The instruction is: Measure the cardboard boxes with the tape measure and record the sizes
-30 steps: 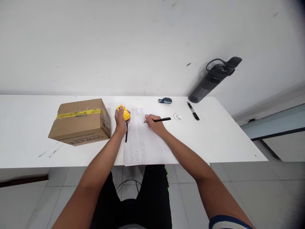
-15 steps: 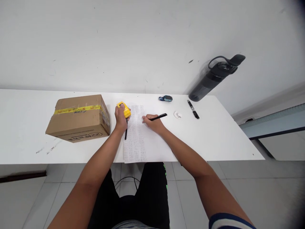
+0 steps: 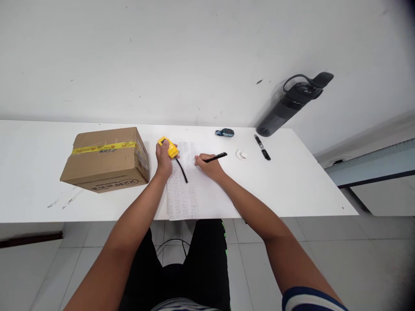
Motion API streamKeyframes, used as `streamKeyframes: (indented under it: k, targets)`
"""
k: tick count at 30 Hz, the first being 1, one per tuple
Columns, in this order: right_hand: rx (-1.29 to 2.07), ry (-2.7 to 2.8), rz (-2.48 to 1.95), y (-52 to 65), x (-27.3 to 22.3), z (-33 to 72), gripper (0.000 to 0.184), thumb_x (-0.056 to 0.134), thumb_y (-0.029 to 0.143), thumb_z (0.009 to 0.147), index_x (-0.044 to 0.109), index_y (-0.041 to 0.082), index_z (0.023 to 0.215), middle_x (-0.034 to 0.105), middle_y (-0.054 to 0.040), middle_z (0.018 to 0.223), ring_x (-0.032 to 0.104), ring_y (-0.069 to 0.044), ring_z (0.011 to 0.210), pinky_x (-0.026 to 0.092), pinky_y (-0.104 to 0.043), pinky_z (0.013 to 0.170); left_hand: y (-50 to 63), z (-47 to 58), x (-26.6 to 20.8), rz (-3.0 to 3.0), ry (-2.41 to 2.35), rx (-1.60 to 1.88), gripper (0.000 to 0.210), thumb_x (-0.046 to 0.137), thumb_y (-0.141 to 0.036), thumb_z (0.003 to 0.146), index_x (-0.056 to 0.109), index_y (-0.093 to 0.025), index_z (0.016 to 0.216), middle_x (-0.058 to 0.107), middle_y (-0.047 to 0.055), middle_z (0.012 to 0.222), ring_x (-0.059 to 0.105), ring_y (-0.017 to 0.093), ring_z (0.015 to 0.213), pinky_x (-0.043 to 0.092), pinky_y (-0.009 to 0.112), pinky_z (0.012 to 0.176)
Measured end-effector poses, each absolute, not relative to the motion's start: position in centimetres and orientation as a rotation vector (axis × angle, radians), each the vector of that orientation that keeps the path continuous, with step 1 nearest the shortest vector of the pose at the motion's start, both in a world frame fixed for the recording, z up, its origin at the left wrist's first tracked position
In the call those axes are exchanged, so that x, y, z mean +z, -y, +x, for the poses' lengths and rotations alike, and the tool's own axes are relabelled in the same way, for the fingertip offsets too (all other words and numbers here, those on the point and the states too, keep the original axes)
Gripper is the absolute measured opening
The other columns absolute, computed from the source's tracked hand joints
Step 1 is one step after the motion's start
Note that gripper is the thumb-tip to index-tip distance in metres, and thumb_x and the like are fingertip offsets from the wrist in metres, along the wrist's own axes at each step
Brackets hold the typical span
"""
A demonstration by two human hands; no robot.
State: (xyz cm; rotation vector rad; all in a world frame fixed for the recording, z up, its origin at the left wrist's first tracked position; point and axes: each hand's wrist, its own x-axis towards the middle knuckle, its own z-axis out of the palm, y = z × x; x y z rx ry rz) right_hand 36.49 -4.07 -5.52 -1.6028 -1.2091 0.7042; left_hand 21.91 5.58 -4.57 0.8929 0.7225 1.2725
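Observation:
My left hand (image 3: 164, 159) is closed around a yellow tape measure (image 3: 173, 150), over the upper left part of the paper. From the tape measure a black wrist strap (image 3: 182, 170) hangs across the sheet. My right hand (image 3: 209, 164) grips a black pen (image 3: 216, 157), its upper end pointing to the right; the tip is hidden by my fingers. Beneath both hands lies the paper (image 3: 183, 201), with rows of small marks down its left part and a plain white area on the right.
A taped cardboard box (image 3: 106, 162) stands left of my left hand. On the right are a small blue-black object (image 3: 225, 132), a white ring-shaped item (image 3: 241, 154), a black marker (image 3: 262, 147) and a dark water bottle (image 3: 285, 110). The white table (image 3: 292, 185) meets the wall behind.
The black strap has swung to the right, from hanging nearly straight to slanting over the paper. My right hand has barely moved, still with the pen.

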Motion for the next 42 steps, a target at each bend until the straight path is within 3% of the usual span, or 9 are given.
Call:
streamKeyframes:
  k: [4, 12, 20, 26, 31, 36, 42]
  targets:
    - [0.74, 1.234, -1.611, 4.03, -5.6, 36.54, 0.042, 0.054, 0.047, 0.083, 0.042, 0.022, 0.051, 0.061, -0.0019, 0.06, 0.05, -0.014, 0.059, 0.038, -0.028, 0.057, -5.69, 21.91, -4.68, 0.888, -0.724, 1.265, 0.051, 0.068, -0.065, 0.073, 0.051, -0.022, 0.095, 0.064, 0.001, 0.077, 0.064, 0.016, 0.063, 0.044, 0.023, 0.047]
    - [0.744, 1.179, -1.581, 4.14, -5.7, 36.69, 0.043, 0.055, 0.044, 0.082, 0.038, 0.023, 0.049, 0.061, -0.0027, 0.061, 0.048, -0.014, 0.059, 0.038, -0.029, 0.058, -5.63, 21.72, -4.44, 0.896, -0.73, 1.248, 0.054, 0.068, -0.07, 0.071, 0.051, -0.022, 0.089, 0.061, 0.0, 0.071, 0.052, 0.01, 0.048, 0.03, 0.02, 0.036]
    - [0.69, 1.197, -1.564, 4.22, -5.73, 36.49, 0.042, 0.054, 0.042, 0.082, 0.034, 0.023, 0.05, 0.053, -0.0001, 0.058, 0.048, -0.014, 0.06, 0.037, -0.03, 0.06, -5.68, 21.84, -4.5, 0.892, -0.723, 1.286, 0.052, 0.072, -0.066, 0.072, 0.052, -0.023, 0.092, 0.063, 0.0, 0.072, 0.06, 0.013, 0.057, 0.038, 0.02, 0.039]
    - [0.708, 1.178, -1.558, 4.36, -5.72, 36.5, 0.045, 0.055, 0.042, 0.082, 0.03, 0.023, 0.05, 0.049, 0.0014, 0.055, 0.047, -0.013, 0.059, 0.035, -0.029, 0.059, -5.46, 21.77, -4.21, 0.852, -0.766, 1.28, 0.052, 0.071, -0.067, 0.072, 0.05, -0.023, 0.091, 0.061, -0.001, 0.072, 0.055, 0.01, 0.051, 0.031, 0.019, 0.036]
    - [0.709, 1.175, -1.591, 4.51, -5.51, 36.45, 0.041, 0.055, 0.043, 0.082, 0.043, 0.022, 0.049, 0.053, 0.0007, 0.057, 0.046, -0.013, 0.059, 0.036, -0.029, 0.06, -5.43, 21.79, -4.24, 0.884, -0.757, 1.269, 0.051, 0.069, -0.068, 0.074, 0.05, -0.023, 0.092, 0.06, -0.001, 0.073, 0.056, 0.011, 0.054, 0.033, 0.019, 0.036]
    - [0.672, 1.11, -1.618, 4.41, -5.55, 36.53, 0.039, 0.056, 0.042, 0.08, 0.043, 0.022, 0.049, 0.053, 0.0006, 0.056, 0.046, -0.014, 0.06, 0.036, -0.03, 0.06, -5.68, 21.91, -4.62, 0.906, -0.758, 1.274, 0.051, 0.07, -0.066, 0.074, 0.051, -0.024, 0.095, 0.059, 0.0, 0.078, 0.062, 0.013, 0.064, 0.044, 0.019, 0.042]
    - [0.678, 1.127, -1.627, 4.41, -5.36, 36.53, 0.038, 0.055, 0.043, 0.08, 0.045, 0.022, 0.049, 0.056, 0.0006, 0.056, 0.045, -0.013, 0.058, 0.037, -0.029, 0.059, -5.61, 21.93, -4.67, 0.937, -0.739, 1.28, 0.05, 0.068, -0.067, 0.075, 0.051, -0.023, 0.093, 0.057, -0.001, 0.074, 0.058, 0.012, 0.058, 0.041, 0.02, 0.041]
